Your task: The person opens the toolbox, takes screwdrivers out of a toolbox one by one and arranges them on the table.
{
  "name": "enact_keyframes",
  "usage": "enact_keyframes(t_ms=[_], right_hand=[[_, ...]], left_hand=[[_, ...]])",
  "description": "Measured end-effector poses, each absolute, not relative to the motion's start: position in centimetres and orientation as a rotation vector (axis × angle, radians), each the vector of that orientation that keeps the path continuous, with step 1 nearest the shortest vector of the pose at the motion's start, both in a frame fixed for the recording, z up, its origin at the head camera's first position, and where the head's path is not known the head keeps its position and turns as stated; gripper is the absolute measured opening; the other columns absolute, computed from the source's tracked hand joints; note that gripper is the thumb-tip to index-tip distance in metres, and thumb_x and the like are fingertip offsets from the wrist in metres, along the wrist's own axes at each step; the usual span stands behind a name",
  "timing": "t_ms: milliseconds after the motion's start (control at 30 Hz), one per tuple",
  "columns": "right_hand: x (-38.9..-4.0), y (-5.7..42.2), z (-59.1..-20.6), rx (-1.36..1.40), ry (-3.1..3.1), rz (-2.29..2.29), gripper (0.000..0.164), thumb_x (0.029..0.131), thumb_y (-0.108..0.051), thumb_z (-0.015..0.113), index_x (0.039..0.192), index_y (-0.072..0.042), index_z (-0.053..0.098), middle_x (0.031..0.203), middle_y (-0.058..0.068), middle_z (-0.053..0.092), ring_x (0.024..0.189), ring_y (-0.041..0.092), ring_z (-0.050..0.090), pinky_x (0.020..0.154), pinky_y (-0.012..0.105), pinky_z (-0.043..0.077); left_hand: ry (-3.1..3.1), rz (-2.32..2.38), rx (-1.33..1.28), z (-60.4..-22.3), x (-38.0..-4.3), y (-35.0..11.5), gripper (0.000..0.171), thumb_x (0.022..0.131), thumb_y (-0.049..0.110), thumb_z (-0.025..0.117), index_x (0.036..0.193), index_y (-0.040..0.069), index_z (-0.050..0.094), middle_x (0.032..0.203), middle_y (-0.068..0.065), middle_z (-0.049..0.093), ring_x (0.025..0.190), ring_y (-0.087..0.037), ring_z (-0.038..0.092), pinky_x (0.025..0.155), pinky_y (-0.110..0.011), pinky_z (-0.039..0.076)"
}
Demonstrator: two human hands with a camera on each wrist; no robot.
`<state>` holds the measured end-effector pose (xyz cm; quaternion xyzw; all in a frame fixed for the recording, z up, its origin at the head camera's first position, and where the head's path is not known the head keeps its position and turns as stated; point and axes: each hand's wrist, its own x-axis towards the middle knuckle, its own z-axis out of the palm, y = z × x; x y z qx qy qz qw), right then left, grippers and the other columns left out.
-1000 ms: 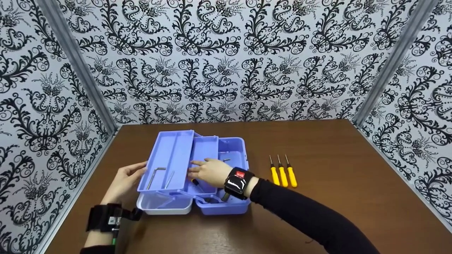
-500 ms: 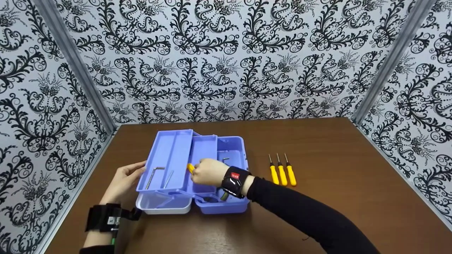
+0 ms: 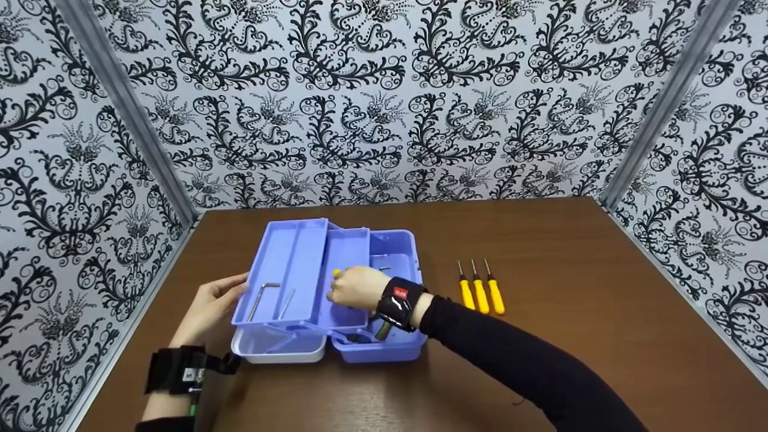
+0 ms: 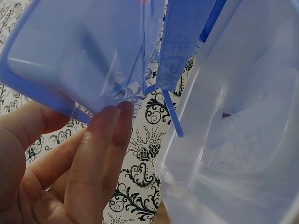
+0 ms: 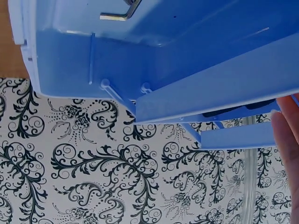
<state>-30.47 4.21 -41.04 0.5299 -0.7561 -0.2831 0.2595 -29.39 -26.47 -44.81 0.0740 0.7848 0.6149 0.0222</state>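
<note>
A purple-blue toolbox (image 3: 396,355) stands open on the table, its trays fanned out leftward. My right hand (image 3: 360,288) is over the lower tray (image 3: 347,243), its fingers curled round a screwdriver; only the yellow handle end (image 3: 337,273) shows, the rest being hidden by the hand. In the right wrist view, dark parts (image 5: 224,111) show beyond the tray wall. My left hand (image 3: 210,306) holds the left edge of the upper tray (image 3: 282,240), fingertips against its underside in the left wrist view. An L-shaped hex key (image 3: 258,302) and a thinner rod (image 3: 287,304) lie in that tray.
Three yellow-handled screwdrivers (image 3: 480,297) lie side by side on the brown table (image 3: 540,270), right of the box. The whitish lid (image 3: 282,359) is folded out below the upper tray. A greenish handle (image 3: 384,330) and another hex key (image 5: 124,15) are inside the box.
My right hand has gone from outspread fingers in the lower tray to gripping the yellow-handled screwdriver, then shifted slightly right with it. The left hand stays at the upper tray.
</note>
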Motion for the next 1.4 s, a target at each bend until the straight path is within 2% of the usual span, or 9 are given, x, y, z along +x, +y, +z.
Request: enact_keyframes(t_ms=[333,533,700,1067,1233,1400], right_hand=[[-30.8,4.7,-41.4,1.397,-1.944,-0.793,0.020,0.087,-0.023,0.062,0.075,-0.036,0.074,0.078,-0.017,0.071,0.074,0.005,0.062,0.063,0.021,0.050],[-30.7,4.9,-40.5,1.406,-1.915,-0.801,0.022,0.088,-0.023,0.061,0.075,-0.035,0.073,0.079,-0.017,0.071,0.077,0.005,0.063,0.066,0.021,0.049],[-30.8,5.4,-39.8,1.400,-1.918,-0.786,0.017,0.087,-0.021,0.065,0.079,-0.033,0.074,0.080,-0.017,0.071,0.079,0.004,0.063,0.067,0.020,0.049],[-31.0,7.2,-38.4,1.380,-1.949,-0.693,0.011,0.088,-0.017,0.067,0.082,-0.026,0.071,0.079,-0.013,0.070,0.072,0.003,0.062,0.068,0.019,0.048],[-30.9,8.4,-37.9,1.376,-2.008,-0.613,0.007,0.089,-0.015,0.065,0.085,-0.020,0.069,0.082,-0.009,0.068,0.076,0.007,0.062,0.068,0.021,0.049],[-31.0,9.6,-38.0,1.368,-2.010,-0.572,0.006,0.088,-0.012,0.064,0.089,-0.017,0.067,0.086,-0.007,0.066,0.080,0.010,0.059,0.067,0.023,0.046]], left_hand=[[2.430,1.896,0.214,-44.6,-29.3,-26.4,0.044,0.102,0.014,0.053,0.139,-0.010,0.047,0.120,-0.021,0.069,0.087,-0.007,0.070,0.081,-0.023,0.059],[2.413,1.912,0.203,-44.7,-29.2,-26.3,0.045,0.103,0.013,0.052,0.139,-0.012,0.046,0.126,-0.021,0.066,0.091,-0.004,0.069,0.083,-0.020,0.058],[2.418,1.912,0.204,-44.8,-29.2,-26.3,0.045,0.102,0.013,0.053,0.138,-0.013,0.047,0.124,-0.020,0.067,0.090,-0.005,0.069,0.083,-0.021,0.058],[2.432,1.889,0.207,-44.7,-29.3,-26.3,0.044,0.103,0.014,0.052,0.138,-0.011,0.047,0.120,-0.019,0.069,0.088,-0.007,0.070,0.082,-0.023,0.059],[2.416,1.876,0.201,-44.6,-29.3,-26.4,0.047,0.103,0.017,0.052,0.141,-0.010,0.046,0.114,-0.013,0.072,0.087,-0.007,0.071,0.080,-0.024,0.060],[2.409,1.895,0.195,-44.5,-29.3,-26.5,0.046,0.103,0.015,0.052,0.140,-0.010,0.046,0.116,-0.012,0.072,0.088,-0.006,0.070,0.081,-0.022,0.059]])
